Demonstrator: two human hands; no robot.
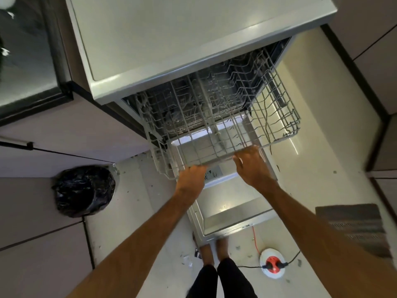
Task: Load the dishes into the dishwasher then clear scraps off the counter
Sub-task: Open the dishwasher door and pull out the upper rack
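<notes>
Seen from the head camera, looking steeply down, a freestanding dishwasher [193, 39] with a pale, flat top is shown at the centre of the picture. Its door [234, 214] is folded down flat towards the person, and the shiny inner face of the door is turned upward. A grey wire rack [277, 108] is drawn partly out of the tub, so that its front part hangs above the open door. The front rim of the rack is grasped by both bare hands. The left hand [191, 177] is curled over the rim near its left corner, and the right hand [253, 166] is closed on the rim just right of the middle, with the thumb held beneath the wire. Both forearms are stretched forward from the lower edge of the picture. Two bare feet [212, 250] are planted on the pale floor [137, 211] just at the door's near edge, below dark trousers. A bin lined with a black bag [83, 190] is set on the floor to the left of the dishwasher, beside a cupboard. Small scraps [187, 260] are scattered over the floor near the feet. A white and red cable reel [271, 264] lies to the right of the feet, with an orange cable [255, 239] running from it towards the door. A dark mat [354, 226] lies further right.
</notes>
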